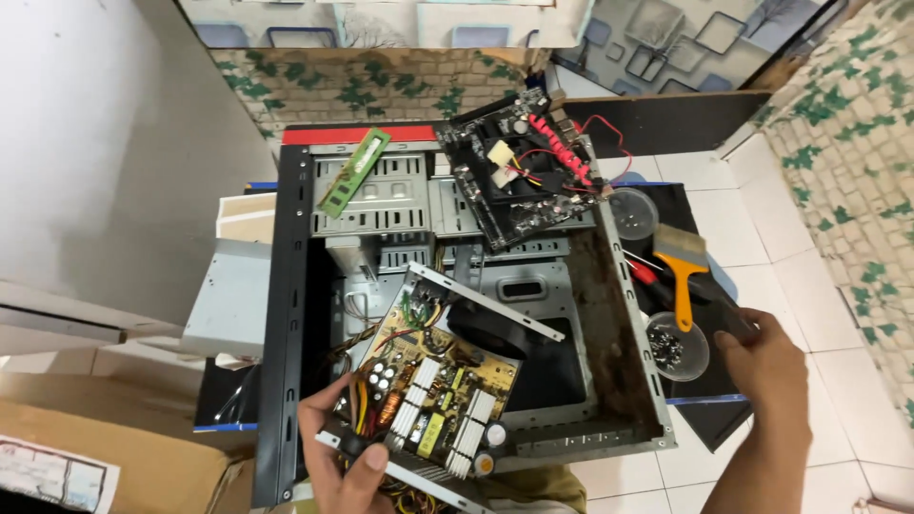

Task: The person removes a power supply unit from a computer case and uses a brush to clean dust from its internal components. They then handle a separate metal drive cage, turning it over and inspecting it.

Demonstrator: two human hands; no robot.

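While the left hand grips the near edge of the opened power supply, holding it tilted over the empty computer case, the right hand closes around a dark handle beside the small tub of screws. An orange-handled brush lies just beyond, and a motherboard rests across the case's far end, with a green memory stick left of it.

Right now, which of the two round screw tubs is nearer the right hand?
The lower tub, holding dark screws just below the brush, beside the right hand. The other tub sits farther up, by the motherboard.
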